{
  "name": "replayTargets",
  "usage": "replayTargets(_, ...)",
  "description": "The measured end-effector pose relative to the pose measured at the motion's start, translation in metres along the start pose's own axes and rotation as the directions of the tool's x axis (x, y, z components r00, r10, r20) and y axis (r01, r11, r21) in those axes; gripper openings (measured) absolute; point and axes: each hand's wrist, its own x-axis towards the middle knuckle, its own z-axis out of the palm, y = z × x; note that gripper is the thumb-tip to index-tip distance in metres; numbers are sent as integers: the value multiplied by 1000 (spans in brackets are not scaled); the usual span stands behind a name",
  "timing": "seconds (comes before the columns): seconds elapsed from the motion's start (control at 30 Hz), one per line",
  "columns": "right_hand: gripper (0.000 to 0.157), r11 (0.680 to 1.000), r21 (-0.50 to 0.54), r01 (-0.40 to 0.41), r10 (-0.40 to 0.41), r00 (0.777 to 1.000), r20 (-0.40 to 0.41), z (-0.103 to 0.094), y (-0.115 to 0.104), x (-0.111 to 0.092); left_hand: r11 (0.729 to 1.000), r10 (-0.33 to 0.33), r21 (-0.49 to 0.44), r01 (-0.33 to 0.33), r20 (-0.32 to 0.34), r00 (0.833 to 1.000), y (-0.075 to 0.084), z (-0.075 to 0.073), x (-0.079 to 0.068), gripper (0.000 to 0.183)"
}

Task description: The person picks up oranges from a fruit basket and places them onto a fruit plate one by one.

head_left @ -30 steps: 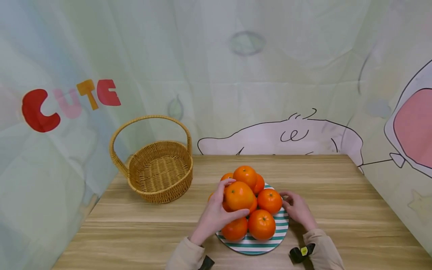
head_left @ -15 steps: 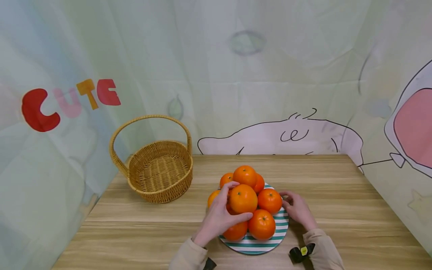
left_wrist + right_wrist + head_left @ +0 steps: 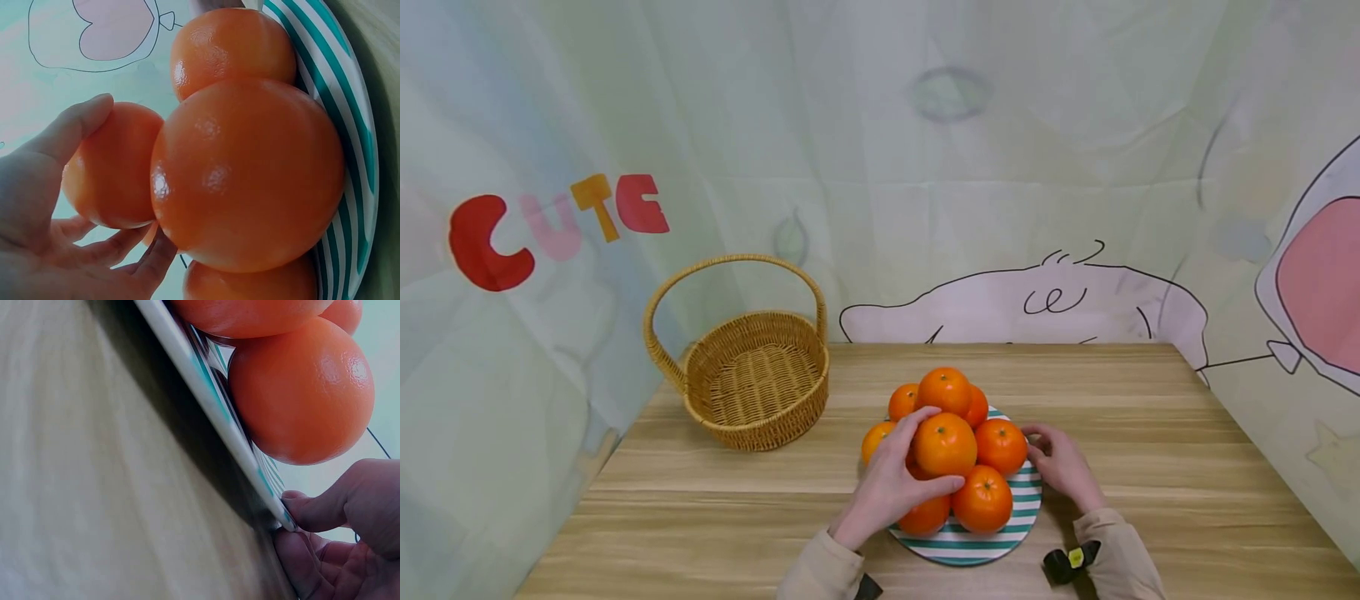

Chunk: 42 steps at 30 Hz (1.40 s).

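My left hand (image 3: 887,479) holds an orange (image 3: 945,445) at the top of a pile, thumb on its near side and fingers behind it. In the left wrist view, the held orange (image 3: 115,172) sits against a larger-looking orange (image 3: 250,175). Several more oranges are heaped beneath and around it on a round plate (image 3: 958,553) with white and green stripes; the left hand hides some of them. My right hand (image 3: 1063,468) pinches the plate's right rim, thumb above and fingers below, as the right wrist view shows at the rim (image 3: 240,450).
A wicker basket (image 3: 808,412) with a tall arched handle stands at the back left of the wooden table (image 3: 700,508), nothing inside it. A printed curtain (image 3: 880,167) hangs behind the table and along both sides.
My left hand has shifted a little to the right with the orange, uncovering oranges at the pile's left side. The right hand, plate and basket have stayed put.
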Motion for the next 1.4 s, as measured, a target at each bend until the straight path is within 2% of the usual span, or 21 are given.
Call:
replayTargets(0.63, 30, 1000, 3, -14, 14, 1000, 5, 1, 0, 1, 997, 2, 75, -2, 3, 1000, -4, 4, 1, 79)
replayTargets(1.4, 30, 1000, 3, -5, 5, 1000, 1, 1, 0, 1, 994, -2, 107, 1, 16, 1000, -3, 6, 0, 79)
